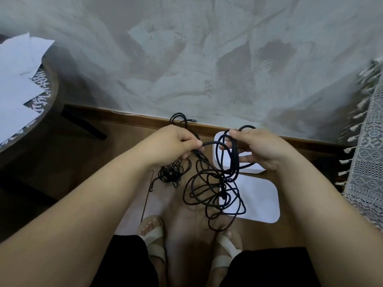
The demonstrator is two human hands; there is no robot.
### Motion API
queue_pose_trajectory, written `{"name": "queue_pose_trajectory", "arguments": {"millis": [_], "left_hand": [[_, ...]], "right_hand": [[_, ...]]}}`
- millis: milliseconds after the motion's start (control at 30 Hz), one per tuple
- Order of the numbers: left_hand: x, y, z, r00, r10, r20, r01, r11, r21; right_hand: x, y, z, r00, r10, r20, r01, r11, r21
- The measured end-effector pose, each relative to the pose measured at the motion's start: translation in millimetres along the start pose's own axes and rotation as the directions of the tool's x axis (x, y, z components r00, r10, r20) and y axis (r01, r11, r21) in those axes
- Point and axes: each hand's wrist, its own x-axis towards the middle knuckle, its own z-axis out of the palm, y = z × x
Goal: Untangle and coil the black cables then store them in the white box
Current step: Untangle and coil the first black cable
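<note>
Cables (215,189) hang mid-frame in one tangle, below and between both hands. Left hand (176,143), centre-left, pinches one strand. Right hand (259,148), centre-right, has fingers curled through several loops, over the box (246,158), so it's nearer.

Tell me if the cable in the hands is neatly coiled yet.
No, the black cable hangs from the left hand and the right hand in a loose tangle of crossing loops.
</note>
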Motion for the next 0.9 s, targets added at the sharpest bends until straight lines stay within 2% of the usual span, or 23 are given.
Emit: {"name": "queue_pose_trajectory", "arguments": {"millis": [133, 200, 267, 333, 400, 433, 467, 567, 600, 667, 767, 833, 900], "left_hand": [[3, 0, 8, 1.000, -0.008, 0.000, 0.008, 0.979, 0.201], [4, 1, 16, 0.999, -0.013, 0.033, 0.003, 0.959, 0.283], [7, 1, 24, 1.000, -0.011, -0.007, 0.012, 0.944, 0.331], [8, 7, 27, 0.997, -0.001, -0.073, 0.020, 0.968, 0.250], [6, 14, 27, 0.996, -0.058, -0.072, 0.052, 0.995, -0.089], [4, 18, 26, 0.993, -0.110, -0.040, 0.097, 0.967, -0.237], [3, 19, 26, 0.994, -0.109, -0.012, 0.101, 0.947, -0.304], [7, 11, 34, 0.998, 0.008, -0.063, -0.020, 0.983, -0.183], [9, 9, 36, 0.993, -0.023, -0.120, 0.001, 0.984, -0.181], [12, 7, 34, 0.963, -0.168, -0.210, 0.101, 0.949, -0.299], [12, 6, 22, 0.921, -0.295, -0.256, 0.175, 0.897, -0.406], [9, 10, 16, 0.930, -0.282, -0.235, 0.157, 0.884, -0.440], [7, 14, 14, 0.945, -0.257, -0.204, 0.133, 0.869, -0.477]], "right_hand": [[-9, -10, 4, 0.996, -0.035, 0.086, 0.024, 0.991, 0.130], [-14, -14, 10, 0.980, -0.085, 0.179, 0.066, 0.992, 0.110], [-16, -17, 16, 0.965, -0.135, 0.224, 0.121, 0.990, 0.073], [-15, -19, 19, 0.955, -0.175, 0.239, 0.157, 0.983, 0.094], [-13, -19, 19, 0.955, -0.190, 0.228, 0.158, 0.976, 0.152], [-13, -20, 21, 0.957, -0.194, 0.217, 0.157, 0.972, 0.177], [-13, -20, 23, 0.955, -0.199, 0.218, 0.156, 0.968, 0.198], [-16, -21, 33, 0.944, -0.210, 0.253, 0.153, 0.962, 0.227], [-17, -22, 34, 0.947, -0.218, 0.235, 0.175, 0.966, 0.191], [-19, -26, 29, 0.959, -0.262, 0.105, 0.260, 0.965, 0.038], [-21, -25, 14, 0.943, -0.322, -0.081, 0.314, 0.945, -0.091], [-22, -20, 11, 0.938, -0.332, -0.104, 0.292, 0.913, -0.284], [-22, -17, 15, 0.934, -0.355, -0.047, 0.280, 0.804, -0.525]]}}
